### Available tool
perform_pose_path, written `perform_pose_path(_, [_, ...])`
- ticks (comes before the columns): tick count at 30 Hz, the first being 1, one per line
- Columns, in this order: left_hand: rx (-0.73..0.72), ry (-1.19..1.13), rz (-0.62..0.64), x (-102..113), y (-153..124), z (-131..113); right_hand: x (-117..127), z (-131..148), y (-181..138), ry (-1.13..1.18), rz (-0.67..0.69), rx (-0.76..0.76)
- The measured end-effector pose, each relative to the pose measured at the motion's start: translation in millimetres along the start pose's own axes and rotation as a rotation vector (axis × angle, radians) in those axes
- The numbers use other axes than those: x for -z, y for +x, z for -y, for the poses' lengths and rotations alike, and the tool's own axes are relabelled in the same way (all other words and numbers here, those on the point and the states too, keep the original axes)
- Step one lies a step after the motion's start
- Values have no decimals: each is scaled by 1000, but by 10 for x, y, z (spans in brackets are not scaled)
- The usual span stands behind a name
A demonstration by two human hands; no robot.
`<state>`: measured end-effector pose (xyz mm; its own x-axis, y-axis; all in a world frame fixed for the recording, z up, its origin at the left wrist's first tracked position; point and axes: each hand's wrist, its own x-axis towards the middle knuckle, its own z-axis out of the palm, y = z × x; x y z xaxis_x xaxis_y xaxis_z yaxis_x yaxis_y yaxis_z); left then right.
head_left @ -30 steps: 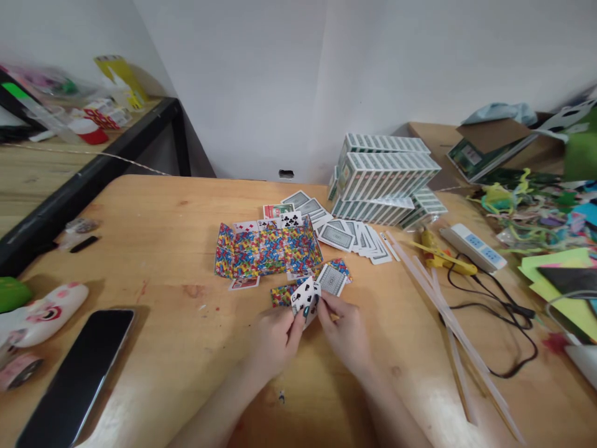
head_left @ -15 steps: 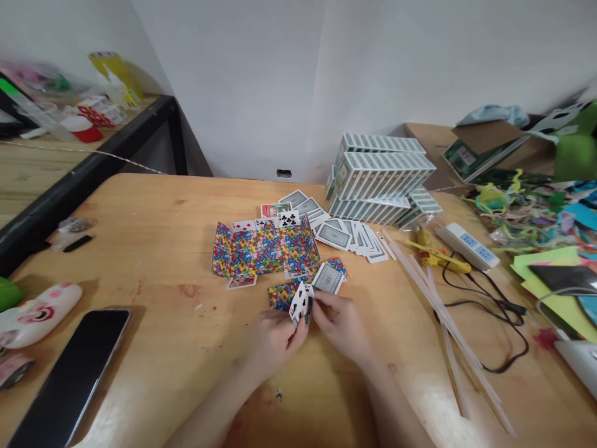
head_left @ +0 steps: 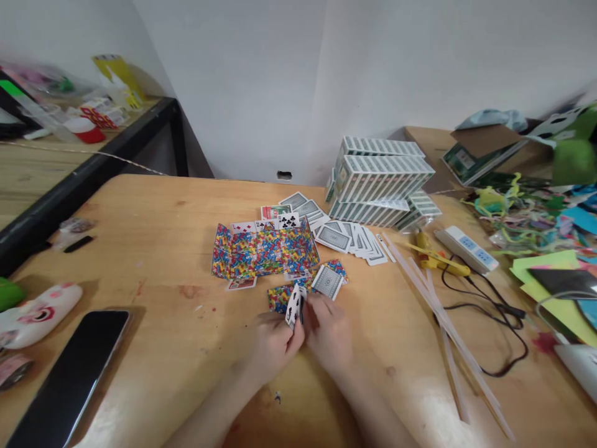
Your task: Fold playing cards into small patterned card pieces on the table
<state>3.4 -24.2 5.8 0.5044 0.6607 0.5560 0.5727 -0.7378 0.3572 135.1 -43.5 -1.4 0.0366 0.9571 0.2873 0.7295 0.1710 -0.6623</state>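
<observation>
Right hand (head_left: pixel 330 331) has neared left hand (head_left: pixel 274 341), both gripping playing cards (head_left: pixel 293 307).

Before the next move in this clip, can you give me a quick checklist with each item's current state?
- Left hand holding the playing cards: ok.
- Right hand gripping those cards: cannot tell, fingertips hidden.
- Number of cards held: cannot tell, view edge-on.
- Colourful folded panel apart from both hands: ok.
- Phone apart from left hand: ok.
- Glue gun apart from right hand: ok.
</observation>
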Motion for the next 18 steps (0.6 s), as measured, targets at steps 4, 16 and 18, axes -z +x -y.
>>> perform_pose_path(4, [-14,-43,35,29,13,49,76,-46,63,254,123,-59])
perform_pose_path(16, [-48,-15,59,18,0,44,108,-49,30,62,147,-65])
perform_pose_path(18, [-52,-14,38,12,0,42,64,-30,5,-14,98,-42])
